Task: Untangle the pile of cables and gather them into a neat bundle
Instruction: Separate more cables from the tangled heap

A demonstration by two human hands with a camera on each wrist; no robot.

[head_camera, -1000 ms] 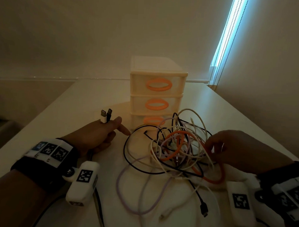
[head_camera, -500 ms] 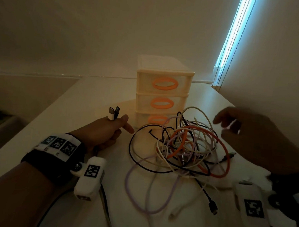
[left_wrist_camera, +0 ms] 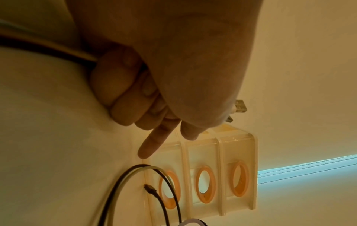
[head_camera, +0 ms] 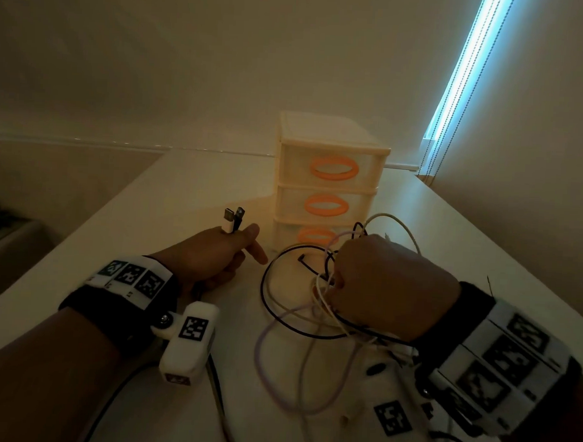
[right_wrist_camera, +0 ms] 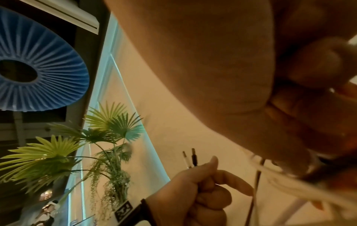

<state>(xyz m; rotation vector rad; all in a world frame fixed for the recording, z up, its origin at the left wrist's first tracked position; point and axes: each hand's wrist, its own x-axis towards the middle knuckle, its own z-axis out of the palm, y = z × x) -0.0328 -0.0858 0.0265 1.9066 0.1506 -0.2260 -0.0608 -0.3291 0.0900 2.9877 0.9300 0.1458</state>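
A pale table (head_camera: 191, 189) is seen, with a three-drawer plastic organizer (head_camera: 329, 175) standing on it as the landmark. Directly in front of the organizer, the tangled pile of cables (head_camera: 299, 308) is spread on the table. The pile is covered and grasped by the right hand (head_camera: 391, 285), whose fingers are curled around several strands. To the left of the organizer, two cable plugs (head_camera: 233, 220) are gripped upright in the left hand (head_camera: 208, 260), the index finger extended.

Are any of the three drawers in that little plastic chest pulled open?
No. In the head view all three drawers of the drawer chest sit flush in their frame, their orange handles lined up one above the other.
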